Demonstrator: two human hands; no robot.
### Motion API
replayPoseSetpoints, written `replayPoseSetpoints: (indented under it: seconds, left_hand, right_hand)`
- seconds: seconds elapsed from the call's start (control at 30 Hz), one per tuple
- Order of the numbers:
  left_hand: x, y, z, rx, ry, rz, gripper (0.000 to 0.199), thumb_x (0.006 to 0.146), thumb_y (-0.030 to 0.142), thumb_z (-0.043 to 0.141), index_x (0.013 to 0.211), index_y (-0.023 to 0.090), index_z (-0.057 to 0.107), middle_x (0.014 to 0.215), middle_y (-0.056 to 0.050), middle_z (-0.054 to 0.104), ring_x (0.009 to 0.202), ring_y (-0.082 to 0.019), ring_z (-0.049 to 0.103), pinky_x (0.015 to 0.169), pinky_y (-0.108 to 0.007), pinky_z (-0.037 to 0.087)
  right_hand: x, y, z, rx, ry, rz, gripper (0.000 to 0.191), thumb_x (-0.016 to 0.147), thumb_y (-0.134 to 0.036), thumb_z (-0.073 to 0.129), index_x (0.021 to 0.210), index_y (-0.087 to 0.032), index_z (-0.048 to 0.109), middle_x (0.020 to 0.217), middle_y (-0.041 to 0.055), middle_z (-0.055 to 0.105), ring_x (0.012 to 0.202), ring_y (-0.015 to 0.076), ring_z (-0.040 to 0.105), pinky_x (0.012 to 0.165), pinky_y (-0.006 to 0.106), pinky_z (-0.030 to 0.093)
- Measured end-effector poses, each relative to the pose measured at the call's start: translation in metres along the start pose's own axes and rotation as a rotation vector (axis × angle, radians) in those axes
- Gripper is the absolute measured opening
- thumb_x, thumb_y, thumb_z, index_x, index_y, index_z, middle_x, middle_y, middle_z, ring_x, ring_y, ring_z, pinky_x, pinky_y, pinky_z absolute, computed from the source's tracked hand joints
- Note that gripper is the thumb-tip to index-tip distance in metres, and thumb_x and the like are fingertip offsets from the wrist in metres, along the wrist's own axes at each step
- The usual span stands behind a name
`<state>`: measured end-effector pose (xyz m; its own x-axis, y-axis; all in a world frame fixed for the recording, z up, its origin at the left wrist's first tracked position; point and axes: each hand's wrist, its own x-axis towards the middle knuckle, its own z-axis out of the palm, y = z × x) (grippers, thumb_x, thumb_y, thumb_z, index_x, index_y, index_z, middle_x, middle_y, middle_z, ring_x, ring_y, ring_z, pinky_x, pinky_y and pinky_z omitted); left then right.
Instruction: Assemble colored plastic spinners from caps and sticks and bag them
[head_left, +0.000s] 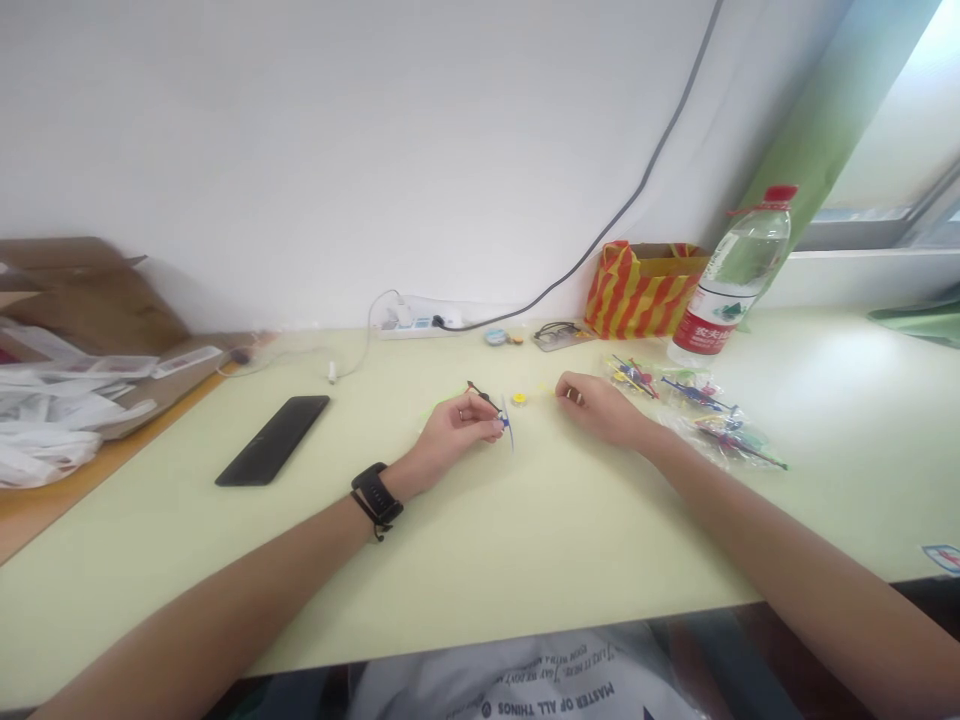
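My left hand [459, 428] is closed, thumb and fingers pinching a small blue plastic part [505, 422] with thin blades like a propeller. A dark stick-like piece [482, 394] pokes out above those fingers. Between the two hands lies a small round yellow piece [519, 399] on the table. My right hand [596, 405] rests on the table with its fingers curled in. A bit of yellow plastic [546, 388] shows at its fingertips; whether the fingers grip it is unclear. To its right are clear bags of colourful plastic parts [697, 395].
A black phone-like slab [272, 440] lies at the left. A power strip [420, 318] with cables sits along the wall. Glasses [559, 332], a striped bag [637, 295] and a large water bottle [731, 280] stand at the back right. Cardboard and white plastic [52, 420] fill the far left.
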<state>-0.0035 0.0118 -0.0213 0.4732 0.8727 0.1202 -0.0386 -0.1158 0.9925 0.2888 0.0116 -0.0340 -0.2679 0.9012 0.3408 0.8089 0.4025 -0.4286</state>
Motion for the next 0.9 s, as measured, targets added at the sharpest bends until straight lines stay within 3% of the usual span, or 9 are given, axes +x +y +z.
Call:
replayPoseSetpoints:
  seconds: [0.2,0.3,0.4,0.53,0.63,0.73,0.8,0.9]
  left_hand:
    - [-0.002,-0.001,0.0,0.075,-0.028,0.046,0.03,0.074,0.032,0.088,0.085,0.017,0.066,0.102,-0.008,0.073,0.094,-0.021,0.073,0.091,-0.038,0.058]
    - [-0.001,-0.005,-0.002,0.208,-0.04,0.085,0.03,0.074,0.034,0.088,0.09,0.017,0.068,0.099,-0.009,0.074,0.092,-0.022,0.073,0.091,-0.04,0.06]
    - [-0.002,-0.008,-0.004,0.448,-0.075,0.208,0.023,0.078,0.034,0.083,0.088,0.018,0.07,0.101,-0.009,0.074,0.093,-0.023,0.072,0.09,-0.04,0.06]
    - [-0.004,-0.007,-0.006,0.708,-0.066,0.364,0.019,0.085,0.036,0.075,0.075,0.022,0.067,0.1,-0.007,0.073,0.093,-0.024,0.069,0.088,-0.041,0.058]
    - [-0.006,0.001,-0.006,0.811,-0.051,0.418,0.014,0.085,0.036,0.074,0.084,0.024,0.067,0.105,-0.007,0.072,0.103,-0.027,0.067,0.104,-0.048,0.05]
    - [-0.01,0.007,-0.004,0.889,-0.158,0.48,0.027,0.082,0.035,0.077,0.107,0.028,0.07,0.13,-0.009,0.067,0.125,-0.032,0.058,0.12,-0.056,0.033]
    - [-0.011,0.008,-0.003,0.904,-0.254,0.5,0.033,0.082,0.035,0.078,0.114,0.03,0.071,0.141,-0.009,0.062,0.135,-0.035,0.051,0.123,-0.058,0.028]
    - [-0.009,0.005,-0.004,0.91,-0.267,0.505,0.026,0.087,0.034,0.073,0.113,0.03,0.074,0.134,-0.009,0.068,0.138,-0.036,0.05,0.124,-0.058,0.027]
  right_hand:
    - [0.0,-0.001,0.003,0.015,0.061,-0.061,0.037,0.091,-0.011,0.053,0.125,-0.023,0.061,0.102,0.0061,0.071,0.09,0.0224,0.067,0.08,0.036,0.051]
    - [0.002,0.0,0.004,0.01,0.1,-0.137,0.032,0.093,-0.01,0.051,0.117,-0.023,0.066,0.106,0.0085,0.071,0.102,0.0259,0.065,0.089,0.04,0.05]
    - [0.003,-0.001,0.002,0.03,0.135,-0.168,0.024,0.093,-0.01,0.051,0.103,-0.022,0.069,0.104,0.0093,0.07,0.104,0.0271,0.064,0.093,0.043,0.05]
    - [0.003,-0.007,0.0,0.11,0.16,-0.16,0.019,0.094,-0.013,0.05,0.097,-0.022,0.067,0.1,0.009,0.069,0.095,0.0244,0.066,0.085,0.039,0.053]
    - [0.002,-0.013,0.0,0.17,0.171,-0.155,0.017,0.094,-0.017,0.051,0.096,-0.022,0.067,0.098,0.0086,0.07,0.088,0.0232,0.067,0.08,0.038,0.056]
    - [0.002,-0.017,0.002,0.229,0.198,-0.135,0.014,0.095,-0.021,0.054,0.096,-0.023,0.068,0.097,0.0084,0.073,0.09,0.0237,0.068,0.084,0.039,0.058]
    - [0.002,-0.02,0.004,0.275,0.203,-0.115,0.016,0.096,-0.024,0.054,0.097,-0.023,0.069,0.096,0.0079,0.074,0.09,0.0229,0.07,0.084,0.038,0.059]
    - [0.0,-0.024,0.006,0.325,0.187,-0.102,0.021,0.097,-0.023,0.05,0.1,-0.022,0.071,0.098,0.0078,0.076,0.089,0.0216,0.072,0.082,0.035,0.06]
